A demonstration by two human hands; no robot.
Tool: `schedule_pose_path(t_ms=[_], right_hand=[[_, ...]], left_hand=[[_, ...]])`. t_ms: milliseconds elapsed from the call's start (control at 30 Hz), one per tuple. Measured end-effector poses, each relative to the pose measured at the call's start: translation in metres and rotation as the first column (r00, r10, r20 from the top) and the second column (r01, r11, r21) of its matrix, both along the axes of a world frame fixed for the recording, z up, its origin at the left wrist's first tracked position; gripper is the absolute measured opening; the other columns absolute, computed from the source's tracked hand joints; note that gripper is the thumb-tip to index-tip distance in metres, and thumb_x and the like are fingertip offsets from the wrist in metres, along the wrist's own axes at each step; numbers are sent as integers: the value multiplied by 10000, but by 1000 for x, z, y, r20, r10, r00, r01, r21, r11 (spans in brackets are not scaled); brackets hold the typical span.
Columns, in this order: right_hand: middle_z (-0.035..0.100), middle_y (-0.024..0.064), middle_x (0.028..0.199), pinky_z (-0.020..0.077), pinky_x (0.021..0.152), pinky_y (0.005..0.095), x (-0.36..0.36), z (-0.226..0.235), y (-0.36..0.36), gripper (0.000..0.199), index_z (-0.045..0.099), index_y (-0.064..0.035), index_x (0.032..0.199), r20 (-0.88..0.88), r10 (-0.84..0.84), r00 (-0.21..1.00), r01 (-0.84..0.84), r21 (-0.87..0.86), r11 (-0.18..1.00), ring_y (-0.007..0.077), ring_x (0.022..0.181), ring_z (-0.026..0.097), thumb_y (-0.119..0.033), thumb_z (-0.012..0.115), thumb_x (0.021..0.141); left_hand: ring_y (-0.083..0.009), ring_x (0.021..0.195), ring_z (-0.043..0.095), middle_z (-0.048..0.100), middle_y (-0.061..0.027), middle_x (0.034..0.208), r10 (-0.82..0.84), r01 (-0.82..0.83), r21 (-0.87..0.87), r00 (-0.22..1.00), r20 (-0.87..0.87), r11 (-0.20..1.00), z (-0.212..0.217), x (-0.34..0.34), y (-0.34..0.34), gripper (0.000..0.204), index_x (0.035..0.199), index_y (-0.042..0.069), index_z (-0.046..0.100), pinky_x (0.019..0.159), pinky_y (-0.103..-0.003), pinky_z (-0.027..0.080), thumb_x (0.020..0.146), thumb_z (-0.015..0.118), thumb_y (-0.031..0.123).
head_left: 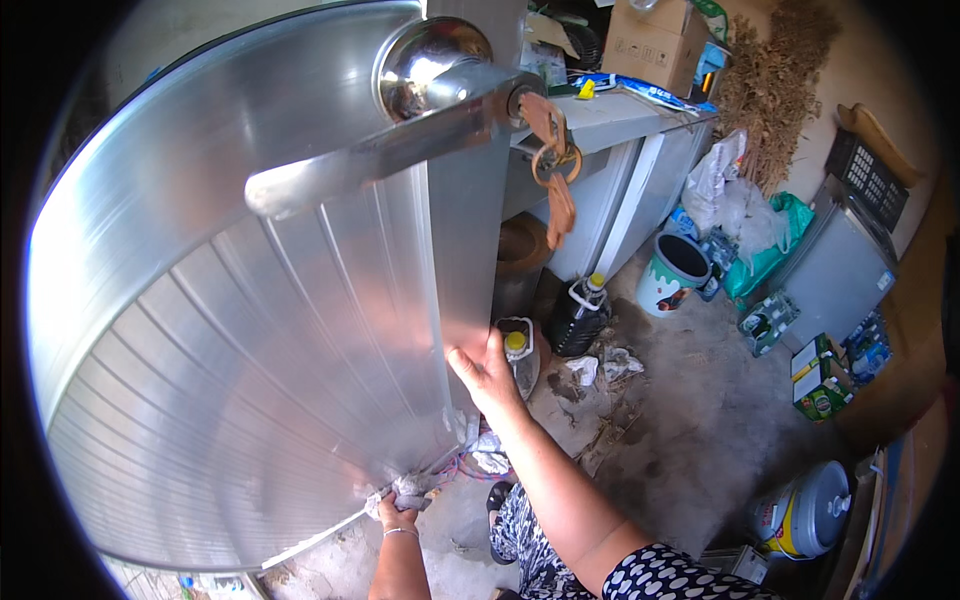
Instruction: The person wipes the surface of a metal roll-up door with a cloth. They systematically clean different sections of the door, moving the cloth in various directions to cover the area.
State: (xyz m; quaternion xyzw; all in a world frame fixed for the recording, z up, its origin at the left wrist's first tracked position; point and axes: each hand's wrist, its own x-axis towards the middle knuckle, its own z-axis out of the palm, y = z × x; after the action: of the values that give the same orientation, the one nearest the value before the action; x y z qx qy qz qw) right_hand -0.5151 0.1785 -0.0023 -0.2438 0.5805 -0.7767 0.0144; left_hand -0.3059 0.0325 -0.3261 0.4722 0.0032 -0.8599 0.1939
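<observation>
A silvery metal door (300, 400) with ribbed panels fills the left side. Low on it, by its bottom edge, my left hand (397, 515) is closed on a crumpled grey cloth (411, 488), which touches the panel. My right hand (484, 378) grips the door's upright edge, thumb on one side and fingers on the other. Above it juts a lever handle (380, 150) on a round shiny rose (425, 65). Copper-coloured keys (560, 208) hang on a ring from the handle's lock.
Behind the door edge stand a dark jug (578, 318) with a yellow cap and a clear jug (520, 368). Farther right are a patterned bucket (672, 275), plastic bags (725, 195), a small grey fridge (835, 255), a green carton (822, 380) and a lidded pail (805, 515).
</observation>
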Motion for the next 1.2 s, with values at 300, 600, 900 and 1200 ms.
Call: schedule_pose_path(t_ms=[300, 600, 900, 1200], right_hand=[[571, 108, 1117, 423, 911, 320, 6, 11, -11, 627, 409, -13, 1215, 54, 21, 998, -18, -56, 998, 177, 1031, 550, -358, 727, 800], [572, 80, 1110, 406, 920, 316, 11, 14, -5, 595, 428, -34, 1194, 120, 22, 992, -13, -79, 997, 168, 1039, 528, -335, 742, 789], [556, 89, 1134, 396, 932, 309, 14, 21, -3, 538, 435, -25, 1158, 94, 44, 995, -37, -78, 996, 172, 1067, 517, -319, 720, 810], [582, 79, 1062, 440, 875, 292, 11, 20, -3, 508, 457, -14, 1131, 59, 30, 998, -26, -78, 997, 155, 981, 558, -319, 717, 818]], left_hand=[[-303, 1048, 576, 615, -123, 1113, -23, -75, -301, 951, -309, 951, 155, 31, 1, 330, 1122, 32, 555, 962, -478, 435, 801, 522, 102], [-275, 989, 611, 589, -137, 1123, -42, -337, -745, 898, -439, 576, 470, 40, 34, 389, 1204, 31, 492, 801, -390, 561, 865, 581, 200], [-281, 1050, 570, 564, -166, 1163, -71, -297, -827, 925, -373, 477, 475, 53, 21, 417, 1213, -12, 500, 917, -412, 477, 886, 554, 240], [-269, 959, 605, 602, -143, 1059, -152, 71, -556, 983, -100, 828, 252, 38, -6, 235, 1116, -31, 539, 841, -385, 510, 914, 487, 79]])
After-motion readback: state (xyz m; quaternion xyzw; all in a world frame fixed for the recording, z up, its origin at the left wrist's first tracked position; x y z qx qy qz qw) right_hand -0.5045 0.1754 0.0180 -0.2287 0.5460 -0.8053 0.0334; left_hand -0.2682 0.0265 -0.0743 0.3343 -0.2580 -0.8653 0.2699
